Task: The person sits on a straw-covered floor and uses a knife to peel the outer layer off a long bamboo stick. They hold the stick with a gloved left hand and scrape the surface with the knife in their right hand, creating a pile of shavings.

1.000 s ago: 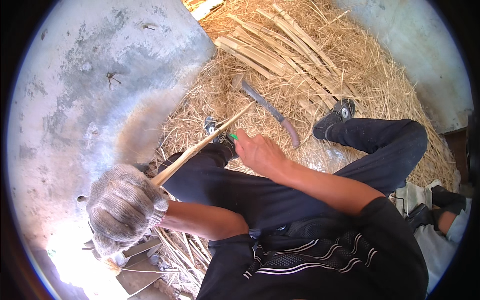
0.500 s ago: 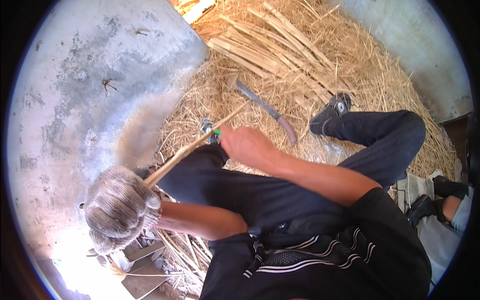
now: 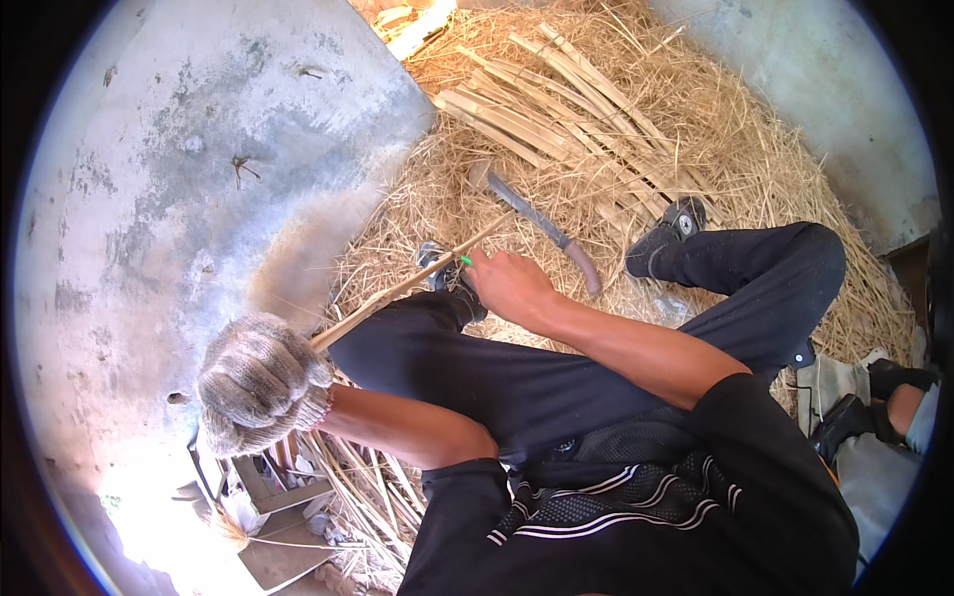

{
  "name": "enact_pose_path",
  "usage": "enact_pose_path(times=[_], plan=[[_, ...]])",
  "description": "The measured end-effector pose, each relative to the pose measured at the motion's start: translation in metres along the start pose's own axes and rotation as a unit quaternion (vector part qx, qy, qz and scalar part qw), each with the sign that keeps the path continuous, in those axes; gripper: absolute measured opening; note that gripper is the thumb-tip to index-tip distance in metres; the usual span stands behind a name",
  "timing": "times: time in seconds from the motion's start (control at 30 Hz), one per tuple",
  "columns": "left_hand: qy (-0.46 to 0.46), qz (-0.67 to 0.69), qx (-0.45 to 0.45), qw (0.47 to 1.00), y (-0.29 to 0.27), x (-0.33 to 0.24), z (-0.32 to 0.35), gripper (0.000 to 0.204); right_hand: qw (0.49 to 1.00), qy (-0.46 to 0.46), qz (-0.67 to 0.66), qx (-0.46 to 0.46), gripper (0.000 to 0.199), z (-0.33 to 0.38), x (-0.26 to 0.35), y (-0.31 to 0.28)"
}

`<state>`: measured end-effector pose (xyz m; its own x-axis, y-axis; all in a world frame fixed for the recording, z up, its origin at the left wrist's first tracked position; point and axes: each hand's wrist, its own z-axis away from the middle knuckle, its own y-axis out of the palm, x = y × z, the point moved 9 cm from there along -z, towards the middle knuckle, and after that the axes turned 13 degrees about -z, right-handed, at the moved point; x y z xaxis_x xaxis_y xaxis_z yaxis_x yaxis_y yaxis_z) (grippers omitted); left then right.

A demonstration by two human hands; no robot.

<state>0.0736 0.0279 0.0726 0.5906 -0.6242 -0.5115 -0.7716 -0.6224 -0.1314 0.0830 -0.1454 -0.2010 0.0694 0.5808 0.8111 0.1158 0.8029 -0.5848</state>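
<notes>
My gloved left hand [image 3: 260, 382]: fist closed round bamboo strip [image 3: 397, 291] | my bare right hand [image 3: 509, 285]: pinching strip | machete [image 3: 542, 223]: on straw [image 3: 696, 129]

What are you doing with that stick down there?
A seated person holds a thin bamboo strip across their lap. The gloved left hand grips one end; the bare right hand presses a small green-handled tool against it. A long knife and more split bamboo strips lie on the straw.

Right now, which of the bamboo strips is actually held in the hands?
The single strip slanting across the knee: the gloved left hand grips its lower end, the bare right hand its upper part. The other strips lie bundled on the straw, untouched.
</notes>
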Motion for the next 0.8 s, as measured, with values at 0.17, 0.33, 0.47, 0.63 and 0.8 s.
enact_pose_path(times=[0.17,0.33,0.47,0.63,0.8], plan=[[0.008,0.005,0.008,1.000,0.007,0.006,-0.008,0.035,0.980,0.038,-0.171,0.091,0.033,0.003,-0.003,0.000],[-0.033,-0.021,-0.099,0.994,-0.001,0.019,-0.016,0.038,0.989,0.003,-0.145,0.014,0.030,0.009,0.011,-0.012],[-0.143,-0.193,-0.414,0.878,-0.023,0.026,-0.004,0.038,0.988,-0.061,-0.141,-0.032,0.025,0.020,0.045,-0.027],[-0.142,-0.202,-0.468,0.849,-0.017,0.020,0.002,0.043,0.979,-0.102,-0.173,-0.026,0.023,0.025,0.080,-0.041],[-0.158,-0.161,-0.367,0.903,0.001,0.031,-0.015,0.040,0.985,-0.088,-0.133,-0.071,0.021,0.016,0.045,-0.031]])
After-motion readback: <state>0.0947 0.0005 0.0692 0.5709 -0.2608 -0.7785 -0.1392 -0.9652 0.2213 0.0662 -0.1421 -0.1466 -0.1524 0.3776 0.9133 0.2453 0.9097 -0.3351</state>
